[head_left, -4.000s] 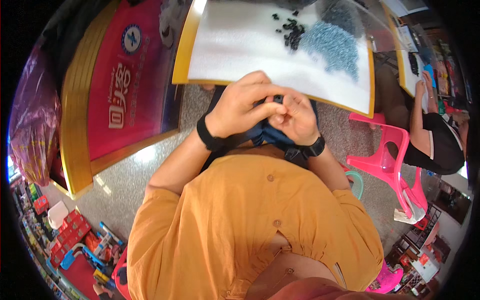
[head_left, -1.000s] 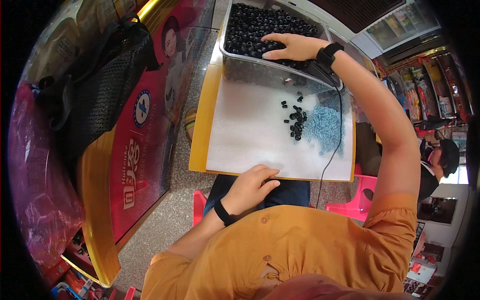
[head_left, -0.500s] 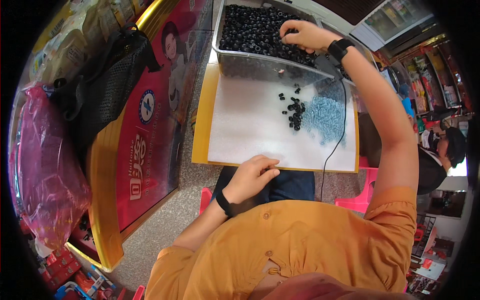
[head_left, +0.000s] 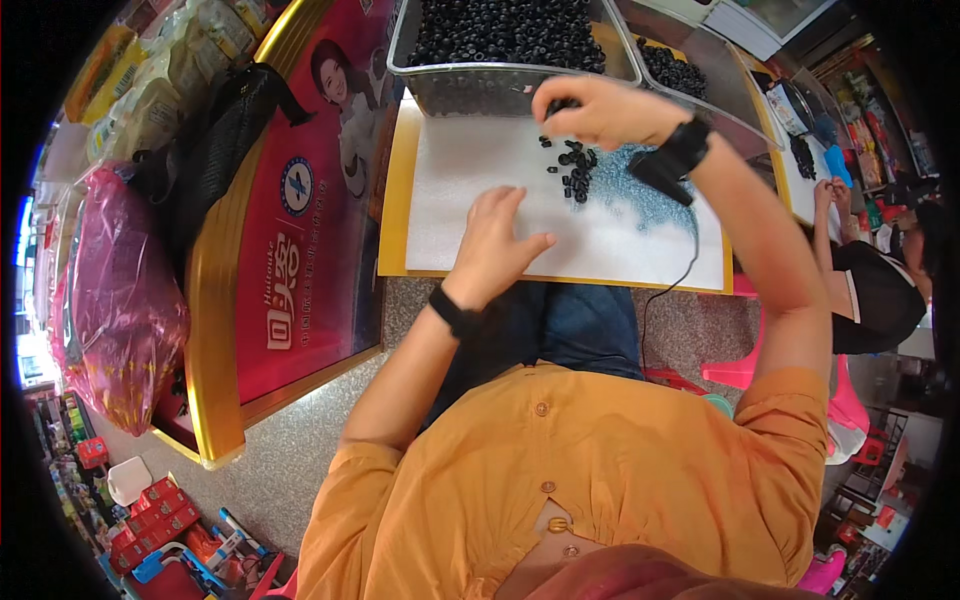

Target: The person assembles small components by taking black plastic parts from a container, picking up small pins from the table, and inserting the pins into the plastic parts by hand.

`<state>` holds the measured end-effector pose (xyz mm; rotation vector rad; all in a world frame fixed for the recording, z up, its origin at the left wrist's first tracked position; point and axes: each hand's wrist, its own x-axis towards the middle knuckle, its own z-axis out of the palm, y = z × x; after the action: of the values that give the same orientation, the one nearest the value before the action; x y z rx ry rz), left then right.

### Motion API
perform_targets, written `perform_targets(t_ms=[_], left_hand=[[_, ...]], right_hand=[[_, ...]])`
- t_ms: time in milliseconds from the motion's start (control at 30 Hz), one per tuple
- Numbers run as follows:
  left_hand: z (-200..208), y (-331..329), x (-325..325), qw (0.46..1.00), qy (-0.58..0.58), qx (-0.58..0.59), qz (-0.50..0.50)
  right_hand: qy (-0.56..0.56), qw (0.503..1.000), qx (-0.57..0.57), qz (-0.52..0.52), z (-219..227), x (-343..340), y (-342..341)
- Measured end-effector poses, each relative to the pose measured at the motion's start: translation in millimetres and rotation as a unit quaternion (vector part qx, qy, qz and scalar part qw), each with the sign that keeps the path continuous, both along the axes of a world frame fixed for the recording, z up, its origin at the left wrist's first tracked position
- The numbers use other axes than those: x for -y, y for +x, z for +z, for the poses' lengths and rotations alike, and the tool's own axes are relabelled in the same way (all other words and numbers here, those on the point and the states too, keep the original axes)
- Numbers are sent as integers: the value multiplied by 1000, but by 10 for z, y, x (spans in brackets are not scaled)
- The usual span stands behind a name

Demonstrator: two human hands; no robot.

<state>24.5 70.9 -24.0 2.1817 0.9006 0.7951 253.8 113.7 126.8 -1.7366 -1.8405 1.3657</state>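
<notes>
My right hand (head_left: 615, 112), fingers curled together, hangs over the far part of the white foam-like sheet (head_left: 455, 160). Dark bits show between its fingertips, small black ring-shaped parts (head_left: 562, 105) like those in the bin. Below it on the sheet lies a loose cluster of black parts (head_left: 577, 185). To the cluster's right spreads a patch of tiny clear-blue pieces (head_left: 648, 205), partly covered by my right wrist and a black device on a cord. My left hand (head_left: 490, 245) hovers above the sheet's near left area, fingers spread and holding nothing.
A clear plastic bin (head_left: 470, 95) heaped with black parts stands at the sheet's far edge. Another clear container (head_left: 690, 85) with black parts is right of it. A black cord (head_left: 680, 275) trails over the near right edge. A red-sided counter (head_left: 330, 230) runs along the left.
My right hand has come out of the bin toward me, over the sheet, with black parts in its fingers. My left hand has risen from the near edge and opened. The view has shifted.
</notes>
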Motion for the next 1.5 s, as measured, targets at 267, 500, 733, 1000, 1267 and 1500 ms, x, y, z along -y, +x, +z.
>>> perform_targets(t_ms=[267,500,733,1000,1267,1500], left_hand=[[-118,415,-269,966,32,-248,61],[-206,492,-276,961,61,-263,56],[-218,435,-311,964,52,-252,62],[-190,389,-264,974,55,-217,39],[-128,357,-231,987,48,-155,13],[-135,262,-248,990,24,-135,16]], right_hand=[[251,934,244,76,-1128,-145,-51],[287,923,227,120,-1135,-185,105],[296,933,171,115,-305,-207,176],[119,976,179,-25,502,-988,366],[150,908,368,-135,-384,-2174,709],[109,948,300,-12,-511,-2220,-63]])
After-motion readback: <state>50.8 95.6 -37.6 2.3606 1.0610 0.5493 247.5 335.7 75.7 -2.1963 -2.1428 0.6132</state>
